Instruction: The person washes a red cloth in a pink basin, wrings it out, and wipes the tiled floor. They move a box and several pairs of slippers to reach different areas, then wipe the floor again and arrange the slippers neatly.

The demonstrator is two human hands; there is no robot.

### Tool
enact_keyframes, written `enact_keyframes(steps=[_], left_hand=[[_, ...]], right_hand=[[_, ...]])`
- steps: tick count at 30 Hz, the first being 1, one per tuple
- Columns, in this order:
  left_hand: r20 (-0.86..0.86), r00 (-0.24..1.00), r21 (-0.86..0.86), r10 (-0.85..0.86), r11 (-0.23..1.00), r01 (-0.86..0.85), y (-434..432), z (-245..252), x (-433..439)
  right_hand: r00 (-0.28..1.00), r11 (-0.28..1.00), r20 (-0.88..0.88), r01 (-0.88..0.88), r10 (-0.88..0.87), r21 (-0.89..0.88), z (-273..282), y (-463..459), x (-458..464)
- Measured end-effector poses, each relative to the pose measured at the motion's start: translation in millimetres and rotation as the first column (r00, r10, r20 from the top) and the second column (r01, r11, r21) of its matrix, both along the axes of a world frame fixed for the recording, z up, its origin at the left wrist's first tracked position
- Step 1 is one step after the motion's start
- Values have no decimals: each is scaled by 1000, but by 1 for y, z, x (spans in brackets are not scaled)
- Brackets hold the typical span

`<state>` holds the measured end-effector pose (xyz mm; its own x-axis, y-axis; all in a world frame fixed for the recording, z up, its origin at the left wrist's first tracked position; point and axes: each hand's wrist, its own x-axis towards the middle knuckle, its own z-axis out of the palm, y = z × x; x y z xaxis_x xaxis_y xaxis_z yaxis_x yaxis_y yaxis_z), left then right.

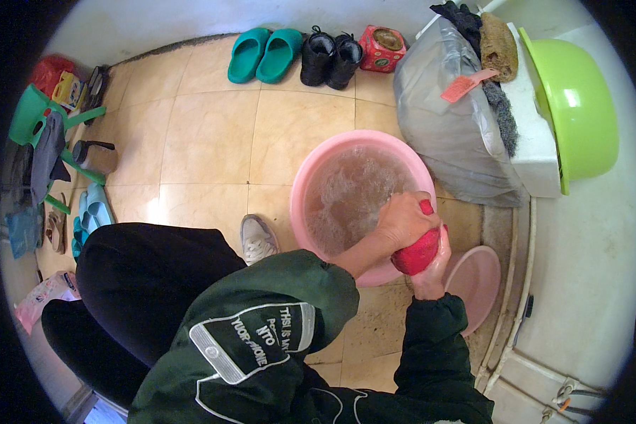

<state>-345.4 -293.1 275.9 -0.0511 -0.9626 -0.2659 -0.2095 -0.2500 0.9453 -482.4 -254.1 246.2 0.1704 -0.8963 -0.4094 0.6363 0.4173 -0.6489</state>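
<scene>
A bunched wet red cloth [416, 255] is squeezed between my two hands at the right-hand rim of a pink plastic basin [300, 212]. My left hand [403, 218] grips it from above, with the back of the hand up, and some red shows past its fingers. From the right side, my right hand [435, 271] holds the lower part of the cloth, partly hidden behind it. Cloudy, foamy water [350, 185] fills much of the basin below.
Right of my hands, a smaller pink basin [479, 286] leans by the pipes. A bulging grey plastic bag [445, 127] and a lime-green basin [588, 111] stand beyond. Green clogs [279, 55], black boots [318, 58] and a red box [381, 49] line the wall; a green plastic stool [26, 116] is left.
</scene>
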Motion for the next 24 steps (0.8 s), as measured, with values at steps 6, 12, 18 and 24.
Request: enact_keyframes(steps=[6, 12, 18, 24], left_hand=[[-18, 999, -43, -34, 999, 33, 0, 5, 4], [-45, 998, -74, -50, 996, 46, -3, 4, 1], [-126, 992, -96, -2, 995, -10, -1, -9, 3], [-287, 949, -60, 128, 987, -151, -4, -22, 9]], right_hand=[[1000, 996, 0, 31, -31, 85, 0, 3, 1], [984, 997, 163, -71, 71, -3, 4, 3, -2], [976, 1000, 216, -1, 0, 7, -8, 6, 3], [957, 997, 290, 32, -11, -71, -15, 3, 13]])
